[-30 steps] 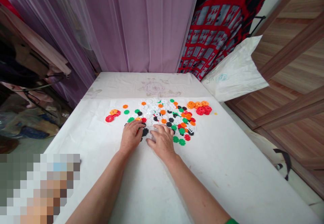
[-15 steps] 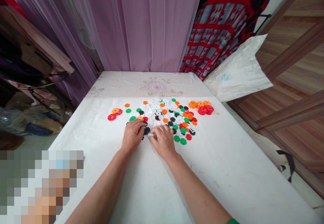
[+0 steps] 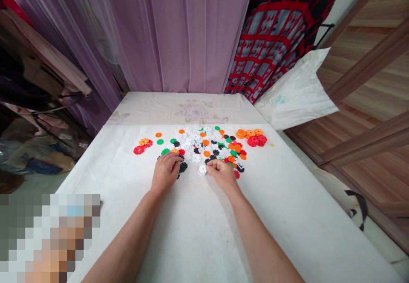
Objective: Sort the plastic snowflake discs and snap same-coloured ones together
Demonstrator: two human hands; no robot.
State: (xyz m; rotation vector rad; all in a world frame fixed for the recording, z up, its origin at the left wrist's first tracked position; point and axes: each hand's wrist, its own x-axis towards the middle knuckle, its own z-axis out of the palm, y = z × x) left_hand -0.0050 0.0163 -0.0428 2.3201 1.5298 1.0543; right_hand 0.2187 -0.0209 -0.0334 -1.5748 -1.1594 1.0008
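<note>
In the head view, many small notched plastic discs, flower-shaped, lie heaped on a white-covered table (image 3: 188, 232). My right hand (image 3: 223, 173) pinches the edge of a white flower disc (image 3: 202, 170) between thumb and fingertips, at the near edge of the heap. My left hand (image 3: 165, 171) rests over the heap's left side, thumb apart from its bent fingers. Black discs (image 3: 183, 167) lie beside its thumb, and a bit of red shows under the fingers. A green disc (image 3: 165, 151) and a red disc (image 3: 181, 151) lie just beyond that hand.
Stacked orange discs (image 3: 254, 133) and red discs (image 3: 257, 140) sit right of the heap. A red-and-orange group (image 3: 139, 150) lies to the left. A white bag (image 3: 297, 93) stands at the table's right edge, purple curtains (image 3: 179, 31) behind. A blurred patch covers the lower left.
My right hand has moved right, away from my left hand, with the white flower disc now visible at its fingertips. My left hand stays nearly in place. The view has shifted slightly.
</note>
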